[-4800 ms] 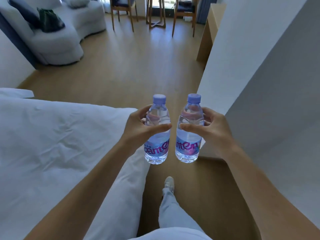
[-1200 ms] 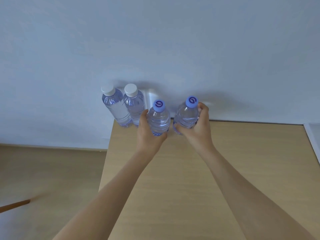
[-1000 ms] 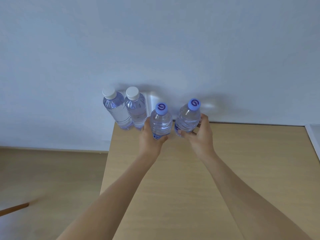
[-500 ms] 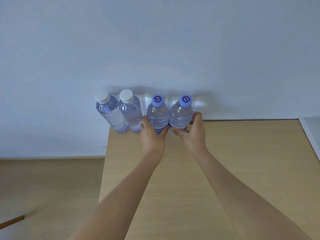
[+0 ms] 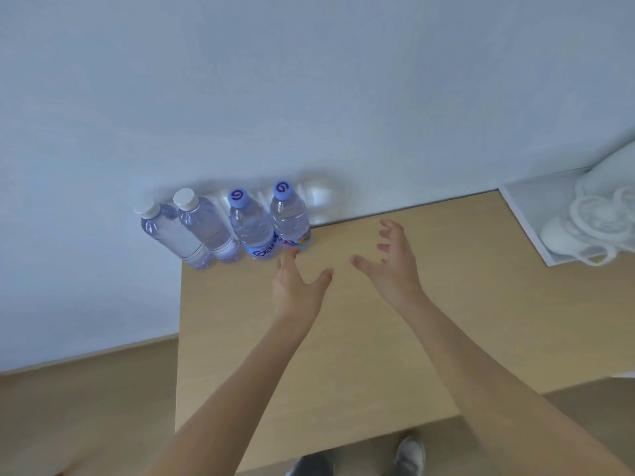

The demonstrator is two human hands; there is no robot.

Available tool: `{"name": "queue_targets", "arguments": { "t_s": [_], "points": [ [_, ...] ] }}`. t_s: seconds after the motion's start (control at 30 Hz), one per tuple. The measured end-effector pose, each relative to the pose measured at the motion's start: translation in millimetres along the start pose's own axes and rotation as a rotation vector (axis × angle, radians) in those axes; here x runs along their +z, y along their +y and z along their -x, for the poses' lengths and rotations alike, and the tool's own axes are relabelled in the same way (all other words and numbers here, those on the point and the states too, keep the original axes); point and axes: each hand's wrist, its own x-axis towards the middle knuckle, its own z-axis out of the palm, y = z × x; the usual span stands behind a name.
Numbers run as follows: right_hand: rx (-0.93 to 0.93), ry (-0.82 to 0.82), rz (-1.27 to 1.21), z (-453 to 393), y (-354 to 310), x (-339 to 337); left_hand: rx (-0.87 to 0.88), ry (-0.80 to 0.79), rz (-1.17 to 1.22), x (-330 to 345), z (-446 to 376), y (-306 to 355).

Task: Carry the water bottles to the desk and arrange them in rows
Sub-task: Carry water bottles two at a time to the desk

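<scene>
Water bottles, four of them, stand upright in one row along the far left edge of the desk [image 5: 343, 338], against the pale wall [image 5: 309, 80]. All are small, clear plastic and filled with water. The two on the left, the far-left white-capped bottle [image 5: 171, 235] and the second white-capped bottle [image 5: 206, 228], have white caps and look almost bare, with only a thin band low on the body. The two on the right, the third bottle [image 5: 252, 230] and the fourth bottle [image 5: 290, 218], have lilac caps printed with a dark curl, and blue labels with pink lettering around the lower body. Each bottle stands just beside or touching its neighbour; I cannot tell which.

The desk is light wood, and its near and left edges show against the brown floor [image 5: 68, 407]. At the far right of the desk lies one white tray [image 5: 522, 207] with a pale looped cord or cable and a rounded white object in it; the details are blurred.

Two bare forearms reach in from the near side. The left hand [image 5: 297, 286] hovers over the desk with fingers straight and thumb spread, holding nothing; its fingertips [image 5: 288, 255] are just at the base of the fourth bottle, whether touching cannot be told. The right hand [image 5: 391, 262] is spread wide with fingers loosely apart, holding nothing, well clear of the bottles to their right.

At the near edge, below the desk, two shoes show, a dark shoe [image 5: 311, 465] and a grey shoe [image 5: 410, 455].
</scene>
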Motion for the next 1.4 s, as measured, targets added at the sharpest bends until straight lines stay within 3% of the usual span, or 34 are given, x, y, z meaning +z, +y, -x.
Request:
{"name": "queue_targets", "arguments": {
  "t_s": [0.33,0.87,1.17,1.4],
  "points": [
    [0.062,0.180,-0.041,102,58,-256,0.301,-0.345,-0.104,168,139,111],
    [0.333,0.872,-0.070,237,213,-661,0.497,-1.144,-0.142,550,388,262],
    [0.434,1.033,-0.099,237,297,-875,0.511,-1.321,-0.207,775,481,363],
    [0.470,1.070,-0.117,214,366,-1054,0.587,-1.308,-0.183,957,536,452]
  ]
}}
